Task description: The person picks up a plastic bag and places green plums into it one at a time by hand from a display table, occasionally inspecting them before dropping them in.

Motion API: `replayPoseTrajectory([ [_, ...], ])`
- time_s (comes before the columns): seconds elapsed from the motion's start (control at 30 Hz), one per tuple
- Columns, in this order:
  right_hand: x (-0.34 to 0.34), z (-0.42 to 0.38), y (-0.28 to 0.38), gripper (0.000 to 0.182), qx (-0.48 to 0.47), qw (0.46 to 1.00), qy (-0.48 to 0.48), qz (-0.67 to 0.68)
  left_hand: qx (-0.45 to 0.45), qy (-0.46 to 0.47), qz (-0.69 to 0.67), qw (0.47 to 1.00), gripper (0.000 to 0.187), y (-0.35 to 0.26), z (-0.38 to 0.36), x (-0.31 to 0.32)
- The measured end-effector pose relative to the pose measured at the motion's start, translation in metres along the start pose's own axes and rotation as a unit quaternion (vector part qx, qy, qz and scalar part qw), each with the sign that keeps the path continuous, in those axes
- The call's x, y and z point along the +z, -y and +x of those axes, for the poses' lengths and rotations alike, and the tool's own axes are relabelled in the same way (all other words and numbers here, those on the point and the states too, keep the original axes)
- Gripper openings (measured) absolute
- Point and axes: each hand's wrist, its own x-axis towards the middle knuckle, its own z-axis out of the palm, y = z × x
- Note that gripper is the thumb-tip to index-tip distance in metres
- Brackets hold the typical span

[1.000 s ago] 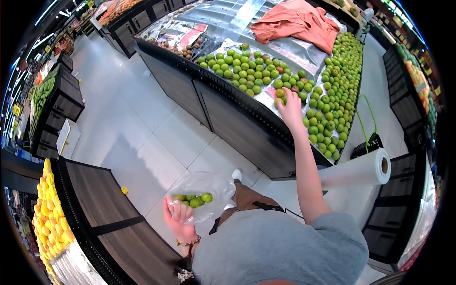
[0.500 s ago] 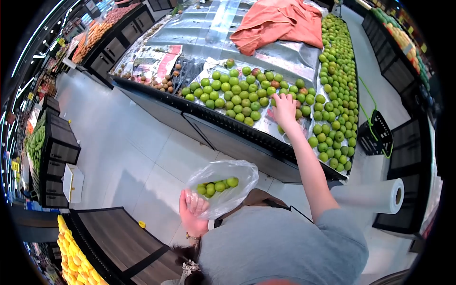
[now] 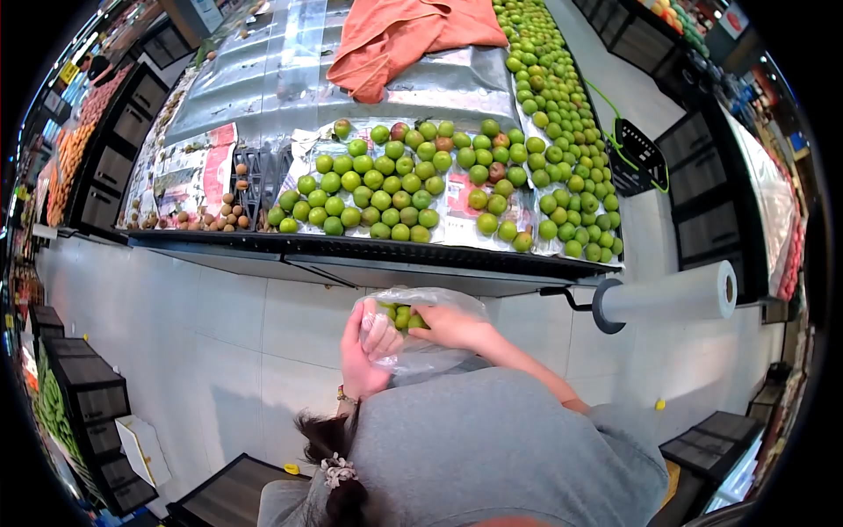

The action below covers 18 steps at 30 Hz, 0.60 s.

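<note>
My left hand (image 3: 376, 338) is closed round the gathered edge of a clear plastic bag (image 3: 452, 301), held low in front of my body. Several round green fruits (image 3: 401, 318), plum-like in look, lie inside the bag. At the bag's mouth, my right hand (image 3: 452, 327) curls its thumb and fingers round one green fruit (image 3: 417, 322), close against the others. Beyond the bag, more of the same fruit (image 3: 378, 189) sits in rows on newspaper on the display stand, a few of them reddish.
The stand's dark front edge (image 3: 369, 249) runs across ahead of me. An orange cloth (image 3: 413, 39) lies on its metal top. To the right are a roll of plastic bags (image 3: 672, 294) on a holder and a black basket (image 3: 641, 154) with green handles.
My right hand has come back from the fruit on the stand to the bag, with a fruit between its fingers. My left hand keeps its hold on the bag. The view has turned right.
</note>
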Motion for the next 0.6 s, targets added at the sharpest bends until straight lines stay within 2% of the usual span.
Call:
replayPoseTrajectory([
  [0.1, -0.024, -0.014, 0.018, 0.043, -0.068, 0.984, 0.04, 0.162, -0.015, -0.003, 0.009, 1.0, 0.03, -0.027, 0.001, -0.007],
  [0.13, -0.039, -0.023, 0.026, 0.044, -0.13, 0.971, 0.015, 0.202, -0.021, -0.002, 0.003, 1.0, 0.03, -0.034, 0.002, -0.009],
  [0.17, -0.059, -0.034, 0.037, 0.04, -0.135, 0.955, -0.003, 0.265, -0.027, -0.003, -0.003, 1.0, 0.03, -0.041, 0.002, -0.01],
  [0.2, -0.079, -0.039, 0.04, 0.034, -0.158, 0.948, -0.054, 0.271, -0.034, -0.003, -0.009, 0.999, 0.029, -0.048, 0.004, -0.011],
  [0.23, -0.092, -0.044, 0.035, 0.026, -0.127, 0.92, -0.145, 0.342, -0.037, 0.0, -0.006, 0.999, 0.029, -0.054, 0.005, -0.013],
  [0.27, -0.1, -0.04, 0.017, 0.021, -0.076, 0.903, -0.295, 0.304, -0.041, 0.003, -0.004, 0.999, 0.029, -0.061, 0.006, -0.014],
  [0.3, -0.111, -0.036, 0.014, 0.02, 0.005, 0.874, -0.44, 0.207, -0.043, 0.007, -0.001, 0.999, 0.028, -0.068, 0.007, -0.015],
  [0.33, -0.114, -0.03, -0.001, 0.022, 0.059, 0.832, -0.549, 0.047, -0.038, 0.005, 0.0, 0.999, 0.028, -0.075, 0.008, -0.017],
  [0.37, -0.113, -0.021, -0.024, 0.024, 0.084, 0.806, -0.583, -0.052, -0.029, 0.005, -0.001, 1.0, 0.029, -0.082, 0.009, -0.02],
  [0.43, -0.106, -0.005, -0.041, 0.026, 0.114, 0.812, -0.572, 0.028, -0.006, 0.005, -0.005, 1.0, 0.029, -0.1, 0.011, -0.028],
  [0.53, -0.088, 0.013, -0.048, 0.031, 0.205, 0.813, -0.531, -0.117, 0.042, -0.018, -0.011, 0.999, 0.028, -0.131, 0.012, -0.038],
  [0.6, -0.082, 0.022, -0.046, 0.035, 0.2, 0.828, -0.489, -0.188, 0.06, -0.013, 0.004, 0.998, 0.026, -0.148, 0.012, -0.045],
])
